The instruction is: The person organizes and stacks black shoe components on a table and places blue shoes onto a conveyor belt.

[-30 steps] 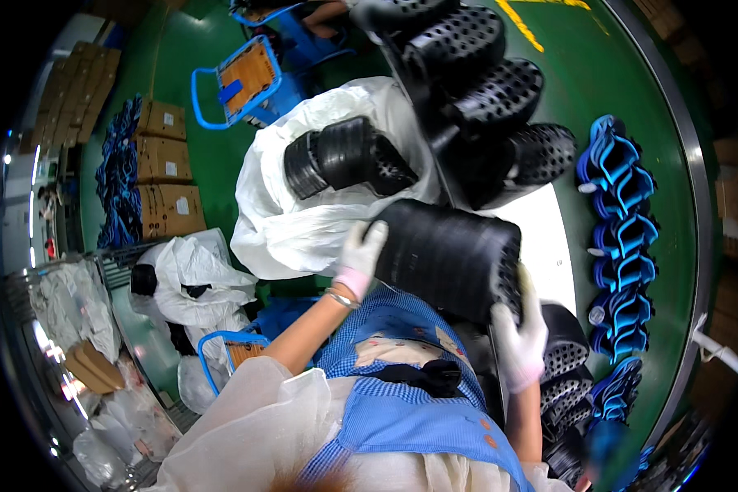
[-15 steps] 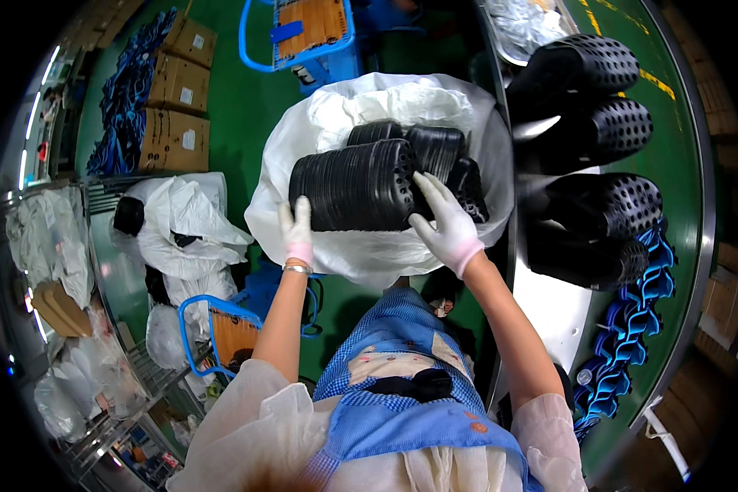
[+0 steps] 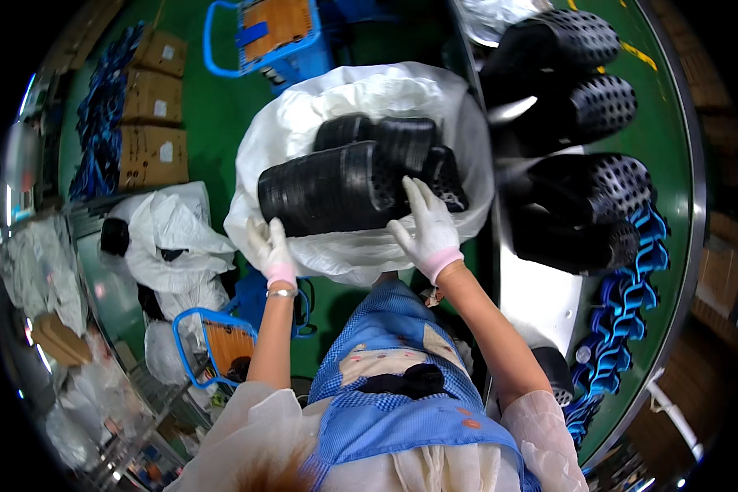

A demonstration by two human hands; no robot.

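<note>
A long stack of nested black perforated pieces, shaped like clog uppers, lies across the mouth of a big white sack. Several similar stacks sit behind it and to its right in the sack. My left hand, in a white glove, is open at the stack's near left edge, fingers apart. At the stack's right end, my gloved right hand is open too, its fingers spread near the perforated end face. Whether the fingertips still touch the stack, I cannot tell.
More black perforated stacks line the metal-edged bench on the right, beside blue-and-black strap-like pieces. A blue-framed stool stands beyond the sack, another chair at near left. Cardboard boxes and a white bag are at left.
My left hand has shifted down and left from the stack's near side to its lower left edge, its fingers more spread. The whole view has shifted a little; the stack lies lower in the sack.
</note>
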